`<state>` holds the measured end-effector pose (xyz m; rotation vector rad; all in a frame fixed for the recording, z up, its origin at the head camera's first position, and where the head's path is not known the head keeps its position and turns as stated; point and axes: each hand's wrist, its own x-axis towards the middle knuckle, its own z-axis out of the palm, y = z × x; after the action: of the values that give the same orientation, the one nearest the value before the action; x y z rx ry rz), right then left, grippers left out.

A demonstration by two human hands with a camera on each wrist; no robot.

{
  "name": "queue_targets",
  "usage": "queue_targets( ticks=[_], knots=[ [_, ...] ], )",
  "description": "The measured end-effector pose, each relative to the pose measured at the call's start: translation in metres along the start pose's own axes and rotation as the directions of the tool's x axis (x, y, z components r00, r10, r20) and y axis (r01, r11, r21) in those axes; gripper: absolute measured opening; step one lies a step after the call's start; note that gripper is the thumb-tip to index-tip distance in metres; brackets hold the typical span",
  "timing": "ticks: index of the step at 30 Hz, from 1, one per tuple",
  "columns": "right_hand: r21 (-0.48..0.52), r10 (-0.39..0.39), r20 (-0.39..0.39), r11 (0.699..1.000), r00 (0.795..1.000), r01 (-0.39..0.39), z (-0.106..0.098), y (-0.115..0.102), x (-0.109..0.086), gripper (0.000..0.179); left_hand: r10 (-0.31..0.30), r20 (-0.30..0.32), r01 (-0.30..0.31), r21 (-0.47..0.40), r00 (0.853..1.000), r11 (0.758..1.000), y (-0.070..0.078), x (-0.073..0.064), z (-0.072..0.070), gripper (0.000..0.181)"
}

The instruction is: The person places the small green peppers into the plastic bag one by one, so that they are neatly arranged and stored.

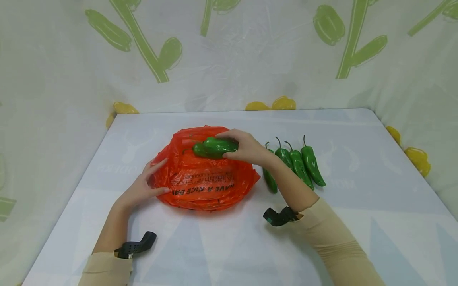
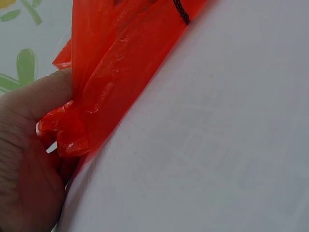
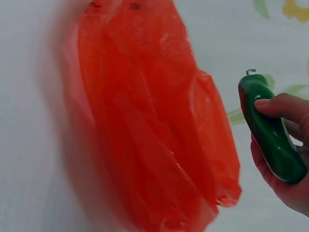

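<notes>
A red plastic bag (image 1: pixel 200 190) with black print lies on the table, its mouth spread. My left hand (image 1: pixel 143 186) grips the bag's left side; in the left wrist view, bunched red plastic sits between the thumb and fingers of that hand (image 2: pixel 34 140). Over the bag, my right hand (image 1: pixel 247 147) holds a glossy green pepper (image 1: pixel 222 146), its stem end pointing left. Another green pepper (image 1: pixel 199 149) shows just left of it, within the bag's outline. In the right wrist view, thumb and fingers close around the held pepper (image 3: pixel 268 128), apart from the bag.
Several green peppers (image 1: pixel 300 169) lie side by side right of the bag, stems away from me, partly behind my right forearm. The white table (image 1: pixel 358 222) has a patterned cover. A curtain-like backdrop (image 1: pixel 250 59) with green and yellow prints hangs behind it.
</notes>
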<state>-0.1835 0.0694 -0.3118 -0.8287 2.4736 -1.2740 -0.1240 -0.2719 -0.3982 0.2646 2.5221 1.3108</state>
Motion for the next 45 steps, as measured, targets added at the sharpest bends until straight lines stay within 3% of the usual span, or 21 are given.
queue_targets(
  ticks=[8,21,37,45],
  knots=[
    [-0.038,0.039,0.010,0.999,0.999,-0.039,0.021,0.005,0.017,0.046,-0.005,0.003,0.004,0.022,1.000,1.000,-0.001,0.003,0.001,0.091],
    [-0.162,0.022,0.089,0.987,0.996,-0.008,0.047,0.022,0.029,0.046,-0.009,0.005,0.009,0.013,1.000,1.000,-0.003,0.003,0.000,0.090],
    [-0.281,0.062,-0.018,0.958,0.998,-0.065,0.062,0.026,0.031,0.043,0.003,0.004,-0.003,0.017,1.000,1.000,-0.002,0.002,-0.001,0.089],
    [-0.254,0.046,-0.067,0.965,0.997,-0.061,0.065,0.027,0.033,0.043,0.001,0.003,-0.001,0.007,1.000,1.000,-0.003,0.002,-0.001,0.089]
  ],
)
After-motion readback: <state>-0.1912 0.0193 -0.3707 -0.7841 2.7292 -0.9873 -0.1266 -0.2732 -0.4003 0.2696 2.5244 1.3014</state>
